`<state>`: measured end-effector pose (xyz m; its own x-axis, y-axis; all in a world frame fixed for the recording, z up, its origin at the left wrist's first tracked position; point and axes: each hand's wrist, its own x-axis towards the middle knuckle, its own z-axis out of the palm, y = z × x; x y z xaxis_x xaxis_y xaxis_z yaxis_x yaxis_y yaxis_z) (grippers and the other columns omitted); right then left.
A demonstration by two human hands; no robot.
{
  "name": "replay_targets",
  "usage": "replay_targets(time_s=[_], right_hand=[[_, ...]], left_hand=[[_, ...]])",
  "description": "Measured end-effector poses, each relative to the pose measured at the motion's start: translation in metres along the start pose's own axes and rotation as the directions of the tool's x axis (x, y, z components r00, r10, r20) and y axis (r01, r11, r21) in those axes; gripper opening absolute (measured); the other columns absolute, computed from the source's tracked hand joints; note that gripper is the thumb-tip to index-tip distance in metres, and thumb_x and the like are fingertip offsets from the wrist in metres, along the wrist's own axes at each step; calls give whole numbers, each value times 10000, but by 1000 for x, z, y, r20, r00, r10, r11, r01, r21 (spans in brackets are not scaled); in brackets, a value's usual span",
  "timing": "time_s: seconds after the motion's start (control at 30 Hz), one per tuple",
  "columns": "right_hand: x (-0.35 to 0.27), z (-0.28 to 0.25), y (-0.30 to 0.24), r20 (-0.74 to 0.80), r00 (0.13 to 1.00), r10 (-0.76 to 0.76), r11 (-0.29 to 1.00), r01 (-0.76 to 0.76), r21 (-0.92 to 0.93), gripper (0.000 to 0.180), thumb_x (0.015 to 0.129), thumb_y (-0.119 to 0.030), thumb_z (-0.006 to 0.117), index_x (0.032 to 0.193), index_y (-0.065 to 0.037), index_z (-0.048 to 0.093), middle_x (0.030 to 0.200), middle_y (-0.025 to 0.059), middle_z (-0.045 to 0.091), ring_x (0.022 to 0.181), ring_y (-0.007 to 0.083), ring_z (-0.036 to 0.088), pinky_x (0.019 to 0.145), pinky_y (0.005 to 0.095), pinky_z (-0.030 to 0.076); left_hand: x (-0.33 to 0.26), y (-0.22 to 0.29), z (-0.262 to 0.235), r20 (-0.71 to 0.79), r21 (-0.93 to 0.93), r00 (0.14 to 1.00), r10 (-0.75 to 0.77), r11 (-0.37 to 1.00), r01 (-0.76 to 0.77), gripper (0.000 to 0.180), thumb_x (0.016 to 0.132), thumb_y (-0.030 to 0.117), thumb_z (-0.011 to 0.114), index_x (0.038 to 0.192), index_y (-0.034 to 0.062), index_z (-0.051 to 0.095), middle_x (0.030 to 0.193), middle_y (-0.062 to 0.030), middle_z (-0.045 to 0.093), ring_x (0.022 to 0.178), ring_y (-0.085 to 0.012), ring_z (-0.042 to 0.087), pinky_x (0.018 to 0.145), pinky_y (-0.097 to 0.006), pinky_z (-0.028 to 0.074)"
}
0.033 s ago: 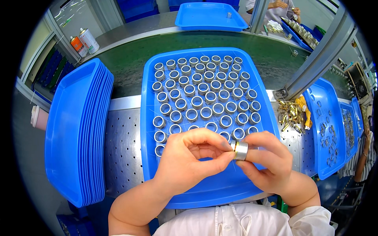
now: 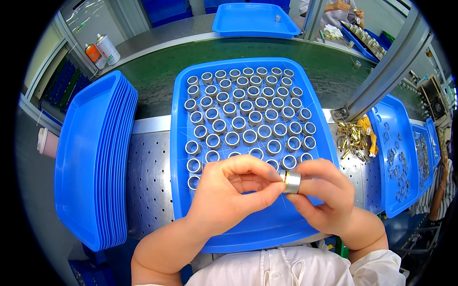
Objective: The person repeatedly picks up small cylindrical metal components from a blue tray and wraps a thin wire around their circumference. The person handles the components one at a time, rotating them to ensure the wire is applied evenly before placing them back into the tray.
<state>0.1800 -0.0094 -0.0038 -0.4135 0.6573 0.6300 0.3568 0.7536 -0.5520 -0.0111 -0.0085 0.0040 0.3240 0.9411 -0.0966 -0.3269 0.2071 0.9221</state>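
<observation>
Over the near part of a blue tray point(image 2: 179, 119), both hands meet at a short silvery metal cylinder point(image 2: 293, 183). My right hand point(image 2: 327, 193) is closed round its right side, thumb below and fingers above. My left hand point(image 2: 229, 190) pinches its left end between thumb and index finger, where a thin reddish-gold band shows. Whether a smaller part sits between those left fingertips is hidden. Behind my hands, many similar hollow metal rings point(image 2: 249, 137) stand upright in loose rows in the tray. Fine pale strands stick out among them.
Stacked blue trays point(image 2: 90, 162) stand at left. Brass-coloured pins point(image 2: 352, 139) lie in a pile by a yellow cloth point(image 2: 370, 136) at right, near trays of small parts point(image 2: 398, 167). A metal post point(image 2: 381, 62) rises there. Beyond the green belt point(image 2: 157, 69) sits another tray point(image 2: 253, 21); a co-worker's hands point(image 2: 341, 5) show.
</observation>
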Motion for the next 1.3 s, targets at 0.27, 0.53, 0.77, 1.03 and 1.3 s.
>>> replay_targets(time_s=[0.27,0.53,0.77,1.03,1.3], right_hand=[[1,-1,-1,-2,997,72,995,-72,67,221,647,20,738,839,-10,632,890,116,595,709,203,594,593,273,484],[1,-1,-2,5,999,33,999,-33,26,228,634,14,744,831,-11,632,903,110,583,685,195,581,574,273,482],[-1,0,2,9,1000,-20,1000,20,-16,251,616,4,753,834,-19,631,927,110,573,649,193,562,538,275,449],[0,1,2,6,998,-69,997,70,-39,259,615,5,748,845,-3,628,923,121,573,633,198,559,536,279,445],[-1,2,2,-2,997,-72,997,72,-41,256,617,5,751,840,-2,625,909,123,581,663,201,577,543,277,459]], left_hand=[[1,0,0,10,-67,999,-48,997,49,187,743,-87,653,903,-2,607,937,-99,612,859,-146,602,776,-273,498],[0,-2,-2,39,-88,998,-53,995,56,198,729,-111,640,887,1,600,931,-97,603,872,-146,591,789,-274,487],[0,-1,-2,40,-63,998,-55,996,58,203,710,-127,648,862,-2,597,924,-104,601,868,-146,591,778,-273,490],[0,1,-2,27,22,1000,-5,1000,4,210,681,-148,651,836,-16,599,899,-115,607,844,-150,609,760,-269,518],[-1,-1,1,28,56,998,55,997,-56,209,692,-134,656,851,-17,586,887,-112,605,836,-150,607,751,-274,520]])
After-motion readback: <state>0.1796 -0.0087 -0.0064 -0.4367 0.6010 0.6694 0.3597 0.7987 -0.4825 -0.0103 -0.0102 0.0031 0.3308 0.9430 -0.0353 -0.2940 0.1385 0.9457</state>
